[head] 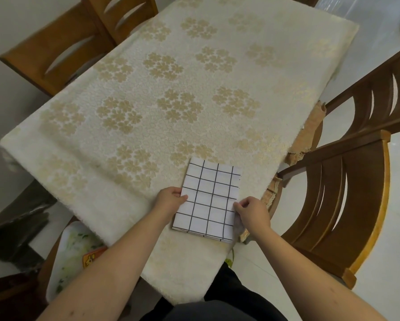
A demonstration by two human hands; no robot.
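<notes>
A folded white cloth (209, 198) with a black grid pattern lies flat near the table's front right corner. My left hand (170, 200) pinches its left edge about halfway down. My right hand (252, 213) pinches the right edge, fingers curled at the cloth's side. The cloth forms a neat rectangle, longer away from me, with layered edges showing along its near side.
The table (148, 93) carries a cream cloth with gold flower clusters. Wooden chairs stand at the right (347, 186) and back left (62, 42). A white plastic bag (71, 251) with green print sits low at the left, beside a dark object (16, 228).
</notes>
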